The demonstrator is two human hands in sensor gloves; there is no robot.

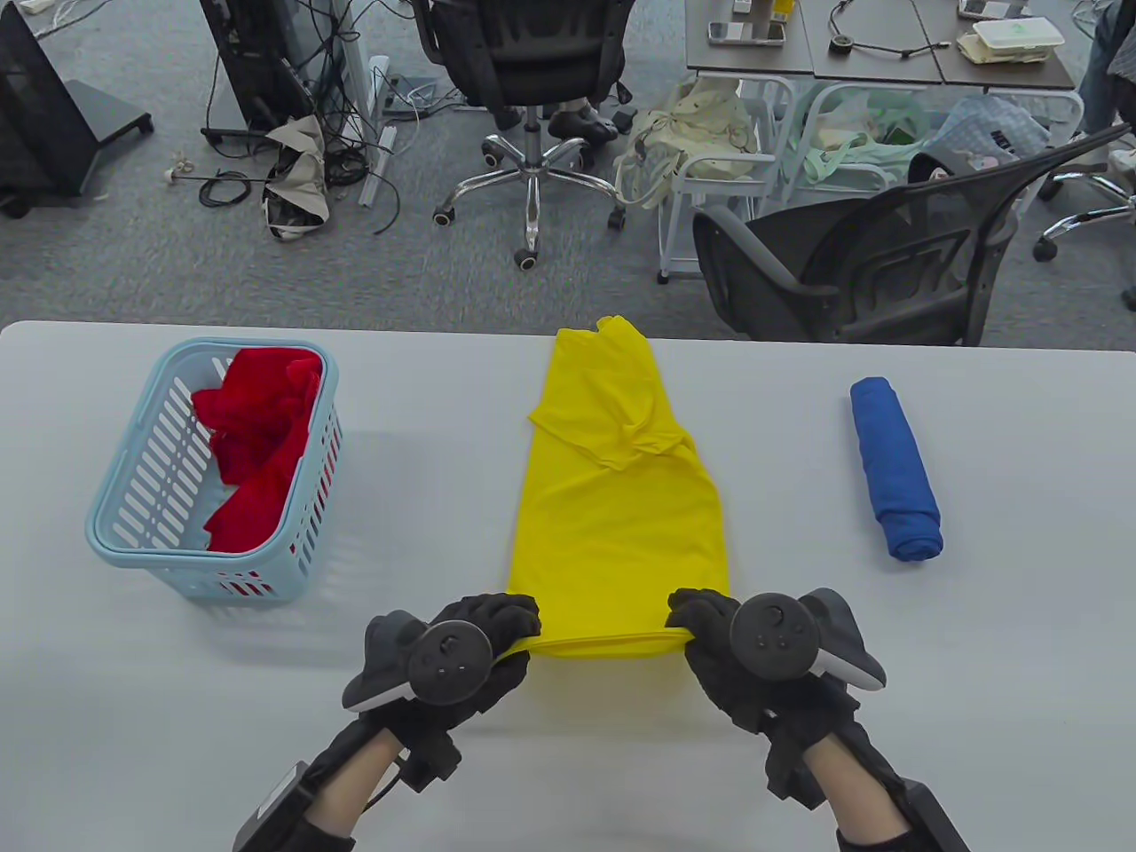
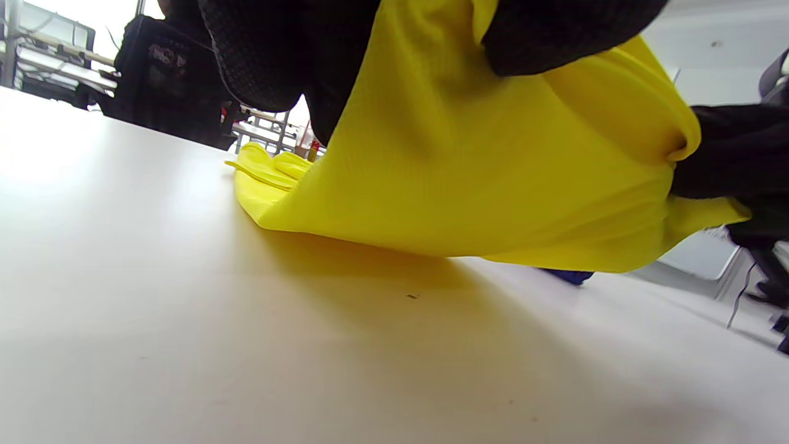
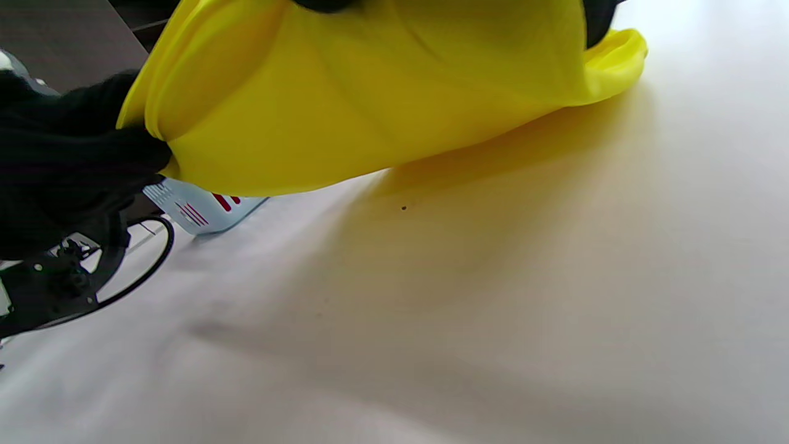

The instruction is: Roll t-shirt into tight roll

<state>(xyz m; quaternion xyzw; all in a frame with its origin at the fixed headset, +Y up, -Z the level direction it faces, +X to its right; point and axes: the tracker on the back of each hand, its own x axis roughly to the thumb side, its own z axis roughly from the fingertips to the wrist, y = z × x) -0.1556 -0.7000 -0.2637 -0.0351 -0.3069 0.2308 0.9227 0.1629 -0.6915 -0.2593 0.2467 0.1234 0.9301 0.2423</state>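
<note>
Two gloved hands had hold of the near hem of the yellow t-shirt [image 1: 617, 497], one at each corner, low in the middle of the frame. The left hand [image 1: 475, 643] had its fingers curled over the left corner, and the right hand [image 1: 723, 648] pinched the right corner the same way, so both were closed round cloth. The shirt lay folded into a long strip up the centre of the grey table [image 1: 976, 710], its sleeves tucked in toward the top. From the wrist views the hem was lifted clear of the table, sagging a little between the two grips, while the far end stayed flat.

To my eye the first turn of the roll was only just starting. If one hand turned ahead of the other, the roll would likely run crooked and fan out at one end. A slack first turn would leave the whole thing loose. The folded sleeve might also slip out sideways as the roll reached it.

At centre right lay a blue roll [image 1: 895, 469], already done; at centre left a pale blue basket [image 1: 124, 524] held red cloth [image 1: 257, 444].
</note>
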